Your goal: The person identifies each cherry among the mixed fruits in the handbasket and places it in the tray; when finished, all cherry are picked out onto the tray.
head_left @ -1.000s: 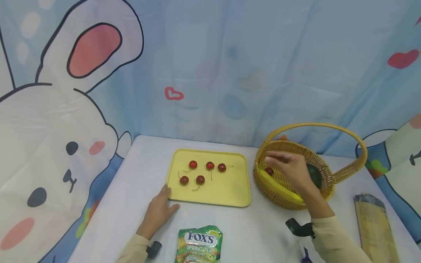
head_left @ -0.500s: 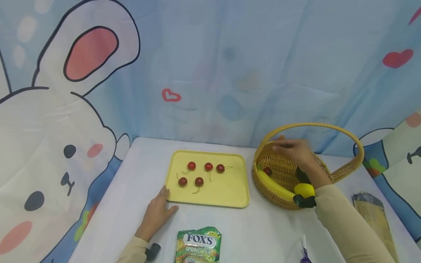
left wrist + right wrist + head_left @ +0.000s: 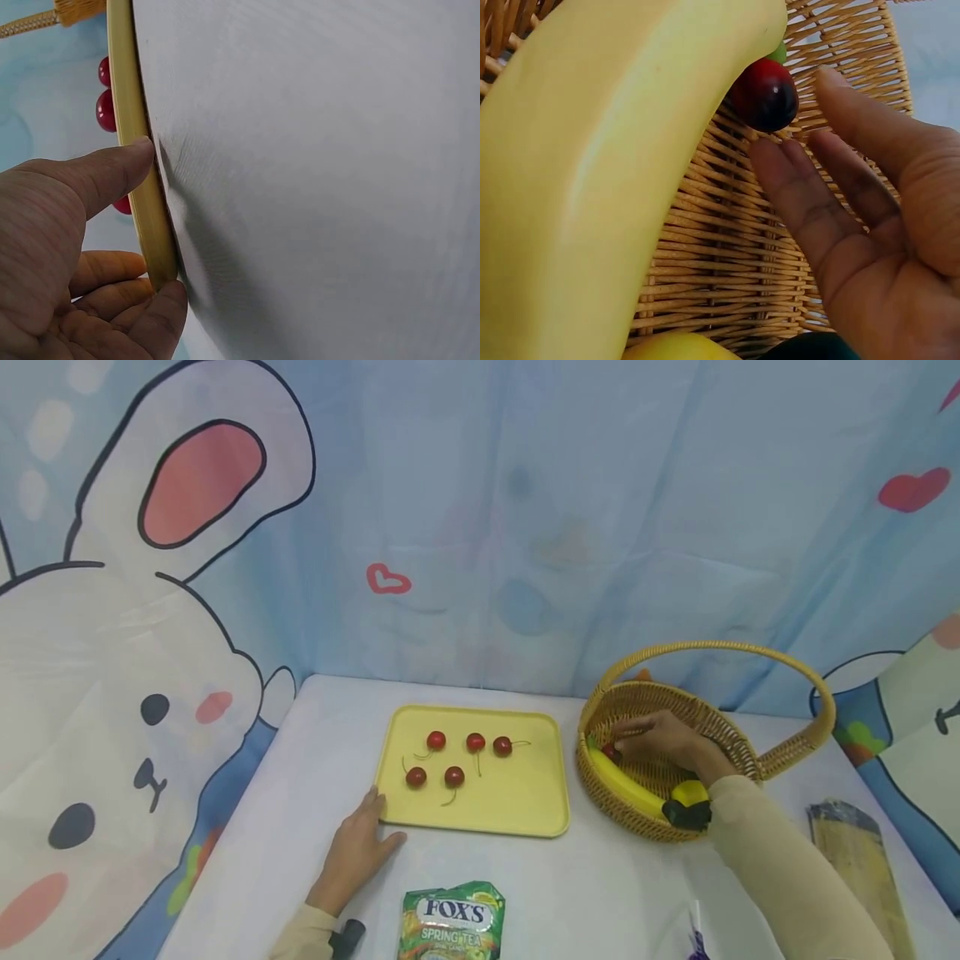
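My right hand [image 3: 660, 739] reaches into a wicker basket [image 3: 667, 697], fingers and thumb spread around a cherry [image 3: 765, 97]. In the right wrist view, the fingertips [image 3: 769, 154] are just beside the cherry, with a gap between it and the thumb. A yellow banana [image 3: 592, 172] lies along the basket's near side, next to the cherry. My left hand [image 3: 356, 852] rests at the near left corner of a yellow tray [image 3: 517, 793]. Its thumb and fingertips touch the tray's rim in the left wrist view. Several stemmed cherries [image 3: 453, 777] lie on the tray.
A lemon [image 3: 690, 792] and a dark green thing [image 3: 814, 349] are also in the basket, under its arched handle [image 3: 712, 644]. A green candy bag [image 3: 452, 922], a purple-wrapped item [image 3: 699, 946] and a brown packet [image 3: 858, 868] lie nearer me. A printed curtain [image 3: 450, 485] hangs behind.
My right hand has moved forward over the basket, then down into it to the cherry, uncovering the lemon. The left hand has stayed at the tray's corner.
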`<state>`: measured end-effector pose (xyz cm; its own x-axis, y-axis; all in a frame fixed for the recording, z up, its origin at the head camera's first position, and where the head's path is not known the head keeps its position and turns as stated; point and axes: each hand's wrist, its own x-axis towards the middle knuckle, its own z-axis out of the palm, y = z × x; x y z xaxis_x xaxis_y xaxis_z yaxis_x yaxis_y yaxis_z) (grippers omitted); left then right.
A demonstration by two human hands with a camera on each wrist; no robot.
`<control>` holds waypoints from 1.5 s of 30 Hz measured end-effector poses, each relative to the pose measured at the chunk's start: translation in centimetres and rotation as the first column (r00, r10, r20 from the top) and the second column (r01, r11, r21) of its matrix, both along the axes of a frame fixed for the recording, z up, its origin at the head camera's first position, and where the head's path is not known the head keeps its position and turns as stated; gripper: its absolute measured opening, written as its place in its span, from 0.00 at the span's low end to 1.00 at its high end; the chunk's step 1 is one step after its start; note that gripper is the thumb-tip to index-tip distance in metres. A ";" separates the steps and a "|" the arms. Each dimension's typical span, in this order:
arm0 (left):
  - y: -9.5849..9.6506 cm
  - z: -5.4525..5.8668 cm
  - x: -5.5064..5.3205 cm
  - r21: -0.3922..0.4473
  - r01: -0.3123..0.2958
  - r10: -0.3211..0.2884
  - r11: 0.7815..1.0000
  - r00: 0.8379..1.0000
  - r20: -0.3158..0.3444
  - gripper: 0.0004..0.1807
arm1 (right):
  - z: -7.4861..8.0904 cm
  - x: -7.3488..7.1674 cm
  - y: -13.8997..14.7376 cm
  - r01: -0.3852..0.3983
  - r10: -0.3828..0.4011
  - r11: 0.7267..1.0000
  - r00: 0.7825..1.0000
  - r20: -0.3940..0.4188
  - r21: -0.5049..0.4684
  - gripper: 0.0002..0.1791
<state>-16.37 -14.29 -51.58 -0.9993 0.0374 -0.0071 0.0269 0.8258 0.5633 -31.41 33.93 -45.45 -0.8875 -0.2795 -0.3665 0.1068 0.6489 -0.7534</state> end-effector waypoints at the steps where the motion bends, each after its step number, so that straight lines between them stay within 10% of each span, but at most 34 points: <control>1: -0.1 0.1 0.0 -0.004 0.001 -0.001 1.000 1.000 -0.005 0.39 | -0.2 0.0 0.0 -0.015 0.015 1.000 1.000 0.008 -0.010 0.31; 18: -0.4 -0.3 0.1 -0.012 -0.005 0.005 1.000 1.000 0.013 0.39 | -0.8 0.2 -1.1 -0.008 0.008 1.000 1.000 -0.007 0.010 0.23; 26: -0.2 -0.4 0.2 -0.013 0.003 -0.002 1.000 1.000 0.009 0.39 | 2.8 1.2 -0.2 0.036 -0.032 0.999 0.994 -0.106 0.034 0.30; 35: 0.0 -0.2 0.3 0.007 0.001 -0.001 1.000 1.000 0.023 0.39 | 7.3 4.7 -1.3 -0.037 0.042 0.999 0.980 -0.194 0.028 0.25; 45: 0.0 0.2 0.0 0.001 0.005 -0.005 1.000 1.000 0.001 0.38 | 5.3 8.6 -8.4 -0.172 0.128 0.971 0.960 -0.247 -0.165 0.18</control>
